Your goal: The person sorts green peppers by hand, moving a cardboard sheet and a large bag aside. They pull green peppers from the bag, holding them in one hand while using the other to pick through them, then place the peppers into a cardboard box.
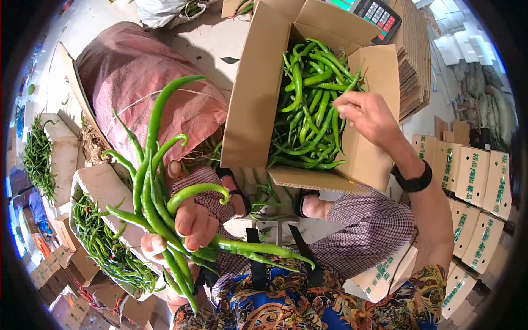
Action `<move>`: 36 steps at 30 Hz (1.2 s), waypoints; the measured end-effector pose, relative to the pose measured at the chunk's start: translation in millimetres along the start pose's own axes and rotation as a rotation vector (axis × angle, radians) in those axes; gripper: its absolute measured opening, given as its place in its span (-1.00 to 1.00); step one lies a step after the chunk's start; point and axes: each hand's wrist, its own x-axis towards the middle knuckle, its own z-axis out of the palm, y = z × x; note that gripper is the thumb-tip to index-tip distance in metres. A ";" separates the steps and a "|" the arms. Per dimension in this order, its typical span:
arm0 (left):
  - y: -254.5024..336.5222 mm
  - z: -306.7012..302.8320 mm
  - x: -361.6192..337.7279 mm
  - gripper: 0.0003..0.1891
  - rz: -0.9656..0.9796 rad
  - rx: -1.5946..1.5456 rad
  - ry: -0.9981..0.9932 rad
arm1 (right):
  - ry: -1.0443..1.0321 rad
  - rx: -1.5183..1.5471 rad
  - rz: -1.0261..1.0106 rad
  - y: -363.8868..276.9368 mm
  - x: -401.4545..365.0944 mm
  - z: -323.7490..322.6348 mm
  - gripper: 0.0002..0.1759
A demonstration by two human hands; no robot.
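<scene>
A bunch of long green peppers (148,192) is gripped in my left hand (192,223), the fingers wrapped round it, on the left side of the view. An open cardboard box (256,93) stands ahead, holding many green peppers (316,110). At the box's right side, my right hand (363,113) is over the peppers with thumb and fingertips pinched together. A green pepper runs up from beside those fingertips. Whether the pinch holds it is hard to make out.
A pink sack (148,77) lies left of the box. Foam boxes of peppers (104,242) stand at the left. A scale (379,16) and flattened cardboard (415,60) are behind the box. Printed cartons (473,176) are stacked at the right.
</scene>
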 end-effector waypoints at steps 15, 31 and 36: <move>9.1 -20.9 9.4 -0.55 -0.215 0.042 -0.113 | -0.220 0.372 0.685 50.9 48.8 37.0 -0.58; 2.8 -11.4 5.9 -0.37 -0.053 -0.037 0.025 | -0.350 0.759 0.580 -23.4 3.0 -6.5 -0.82; 0.2 -9.1 0.8 -0.51 -0.030 -0.003 0.151 | -0.276 0.817 0.585 -24.2 -10.9 0.4 -0.75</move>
